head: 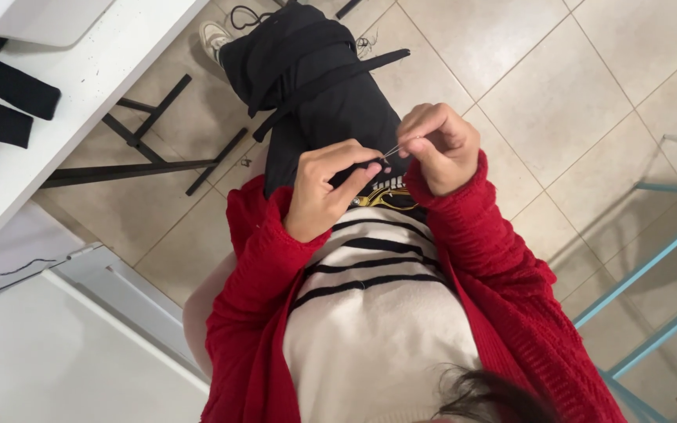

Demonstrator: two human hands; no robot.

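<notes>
A: Hair at the bottom edge, then striped white top (378, 329) and red cardigan sleeves (252, 313). That's us, seated, looking down. Going left to right?

B: Yes. Far left: white table (95, 78) with black fabric strips (9, 94) on it, black frame legs (143, 149) underneath. Well apart from the hands, no interference.

A: Left hand (327, 192)?

B: Curled, thumb and fingertips pressed together on a fold of the black garment (315, 78) draped over our lap. We judge it's the anchor: hold the fabric taut right by the stitch point.

A: Needle?

B: Thin needle (396, 149) bridging the two hands, tip end toward the left fingertips. Right hand (440, 149) is closed in a pinch on its other end, just above the fabric. Thread too fine to make out.

A: Tips for the step?

B: Keep the pinch close to the cloth, short strokes, left fingertips off the needle's line. Black on black, so we'd tilt the work to the light.

A: In the way?

B: Loose garment straps (338, 70) hanging off the knee could snag. Shoe (215, 35) on tiled floor (558, 86) beyond. Right: pale blue rack frame (652, 266), near the right elbow, not touching.
</notes>
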